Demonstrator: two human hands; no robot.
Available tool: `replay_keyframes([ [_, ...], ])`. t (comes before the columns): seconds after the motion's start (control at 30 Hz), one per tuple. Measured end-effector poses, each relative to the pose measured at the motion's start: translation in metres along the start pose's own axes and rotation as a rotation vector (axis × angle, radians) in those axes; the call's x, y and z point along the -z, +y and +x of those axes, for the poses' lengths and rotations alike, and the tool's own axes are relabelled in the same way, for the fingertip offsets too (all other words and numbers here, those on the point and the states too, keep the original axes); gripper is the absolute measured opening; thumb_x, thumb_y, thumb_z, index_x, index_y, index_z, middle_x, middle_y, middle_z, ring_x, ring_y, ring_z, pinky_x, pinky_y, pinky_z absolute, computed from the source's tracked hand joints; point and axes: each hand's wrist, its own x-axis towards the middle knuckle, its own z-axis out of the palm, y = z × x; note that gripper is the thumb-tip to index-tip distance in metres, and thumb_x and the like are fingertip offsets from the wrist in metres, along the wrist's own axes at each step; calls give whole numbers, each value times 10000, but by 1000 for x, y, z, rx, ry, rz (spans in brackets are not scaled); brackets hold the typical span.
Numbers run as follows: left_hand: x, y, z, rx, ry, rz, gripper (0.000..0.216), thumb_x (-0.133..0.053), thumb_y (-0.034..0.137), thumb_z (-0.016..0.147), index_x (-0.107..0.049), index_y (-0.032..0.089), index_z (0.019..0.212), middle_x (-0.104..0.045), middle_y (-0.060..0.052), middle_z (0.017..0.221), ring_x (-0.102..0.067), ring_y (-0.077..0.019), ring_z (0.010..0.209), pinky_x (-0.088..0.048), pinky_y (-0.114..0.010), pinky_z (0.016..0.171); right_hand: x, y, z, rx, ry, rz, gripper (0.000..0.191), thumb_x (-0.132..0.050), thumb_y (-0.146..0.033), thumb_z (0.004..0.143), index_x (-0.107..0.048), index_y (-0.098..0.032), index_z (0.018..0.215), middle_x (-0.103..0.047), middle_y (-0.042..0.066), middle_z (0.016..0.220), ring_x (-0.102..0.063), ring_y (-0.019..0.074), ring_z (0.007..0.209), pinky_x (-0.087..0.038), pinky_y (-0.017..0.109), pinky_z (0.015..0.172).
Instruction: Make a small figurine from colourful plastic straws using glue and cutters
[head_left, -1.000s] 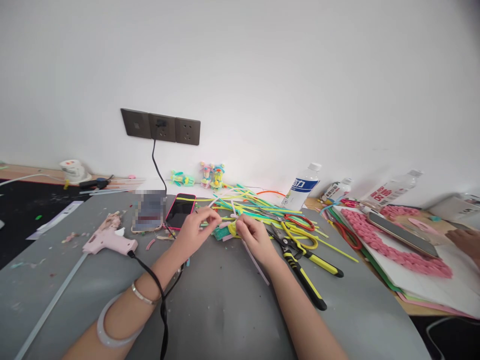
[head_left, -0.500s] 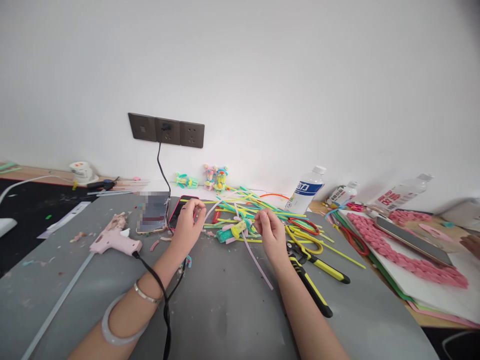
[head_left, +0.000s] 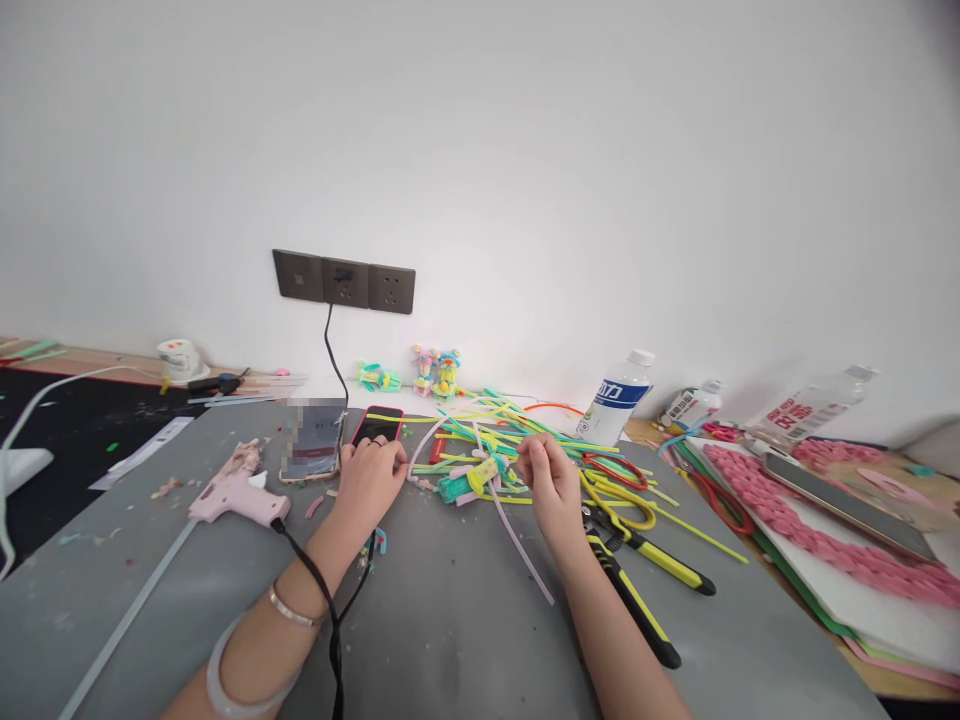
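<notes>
My left hand [head_left: 373, 482] is low over the mat at the near edge of a pink-edged phone [head_left: 381, 425]. Its fingers are curled down, and whatever they hold is hidden. A curved lilac pipe cleaner [head_left: 421, 446] passes close by its fingertips. My right hand [head_left: 550, 482] is closed with thumb and fingers together; I cannot make out what is in it. Just left of it lies a small teal and yellow pipe-cleaner figure [head_left: 472, 480], a long lilac strand [head_left: 523, 548] trailing from it toward me. Behind it spreads a pile of yellow and green pipe cleaners [head_left: 517, 425].
A pink glue gun [head_left: 238, 497] with a black cord lies left, near another phone [head_left: 313, 440]. Yellow-black pliers [head_left: 637, 590] and yellow-handled scissors [head_left: 634, 512] lie right. A bottle [head_left: 616, 395] and finished figures [head_left: 448, 373] stand along the wall. Pink braided work [head_left: 810, 520] lies far right.
My left hand has come down from above the phone to the mat and phone edge. My right hand stays closed beside the figure. The whole view has tilted slightly.
</notes>
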Motion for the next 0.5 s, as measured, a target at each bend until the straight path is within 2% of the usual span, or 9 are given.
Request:
replay_keyframes([
  [0.17,-3,0,2,-14,1,-30,172,-540,236,892,-689,210,812,-689,-88,964,-610,-291,965,-394,-418,851,0,1,0,-7,5,2,368,-441,-523,985,-512,-218,791,-366,-56,566,-338,131,510,-269,284,497],
  [0.27,-6,-6,7,-3,130,-47,192,-524,240,905,-665,215,1032,-667,-124,1155,-572,-327,1098,-433,-431,881,-1,1,0,-10,2,10,361,-437,-517,989,-504,-221,793,-355,-56,569,-329,133,513,-264,284,498],
  [0.37,-11,-17,16,59,240,-72,358,-489,166,899,-580,178,1245,-577,-167,1368,-509,-340,1252,-443,-460,969,-2,2,-1,-6,-8,2,349,-430,-503,996,-497,-224,797,-363,-53,577,-328,136,521,-276,285,510],
  [0.5,-15,-29,27,83,274,-77,434,-483,135,884,-563,175,1309,-602,-173,1355,-531,-332,1257,-442,-474,1014,-2,2,-1,2,-10,-32,357,-419,-513,996,-494,-226,796,-376,-50,574,-336,139,515,-287,287,508],
])
